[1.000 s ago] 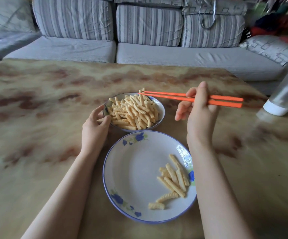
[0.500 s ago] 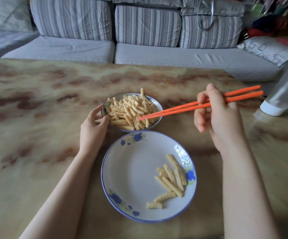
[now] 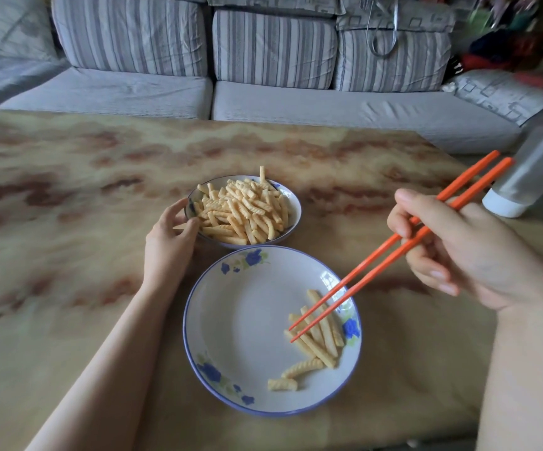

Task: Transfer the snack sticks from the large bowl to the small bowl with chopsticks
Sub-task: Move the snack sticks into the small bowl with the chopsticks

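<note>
A large white bowl (image 3: 231,323) with blue flowers sits near me, holding several ridged snack sticks (image 3: 315,340) on its right side. Behind it stands a small bowl (image 3: 292,213) heaped with snack sticks (image 3: 244,213). My right hand (image 3: 465,252) grips a pair of orange chopsticks (image 3: 393,249); their tips hang slightly apart just over the sticks in the large bowl, with nothing between them. My left hand (image 3: 169,242) holds the small bowl's left rim, thumb and fingers curled around it.
The bowls stand on a marbled tan table (image 3: 68,255). A clear plastic bottle (image 3: 530,177) with a white cap leans at the table's right edge. A grey striped sofa (image 3: 263,76) runs along the far side.
My right hand swung back toward me and to the right, bringing the chopstick tips from the small bowl down over the sticks in the large bowl. My left hand stayed on the small bowl.
</note>
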Demonstrator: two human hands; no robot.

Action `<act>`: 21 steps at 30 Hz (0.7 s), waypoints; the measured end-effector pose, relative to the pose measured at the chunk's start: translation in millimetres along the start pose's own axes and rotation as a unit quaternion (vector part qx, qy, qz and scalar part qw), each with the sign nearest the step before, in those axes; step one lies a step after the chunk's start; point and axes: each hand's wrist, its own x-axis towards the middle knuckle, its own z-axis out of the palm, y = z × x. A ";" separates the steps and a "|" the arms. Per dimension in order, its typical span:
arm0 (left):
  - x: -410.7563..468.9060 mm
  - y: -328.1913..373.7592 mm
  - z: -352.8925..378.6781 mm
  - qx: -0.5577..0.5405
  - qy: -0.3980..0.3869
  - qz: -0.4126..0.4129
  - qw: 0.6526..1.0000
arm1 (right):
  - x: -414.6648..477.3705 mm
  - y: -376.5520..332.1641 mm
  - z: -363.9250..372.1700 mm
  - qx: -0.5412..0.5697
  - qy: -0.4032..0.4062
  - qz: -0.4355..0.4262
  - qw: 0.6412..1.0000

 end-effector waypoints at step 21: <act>-1.3 -0.4 0.0 -0.031 -0.006 -0.007 0.999 | 27.3 8.6 26.8 0.190 0.173 -0.079 0.963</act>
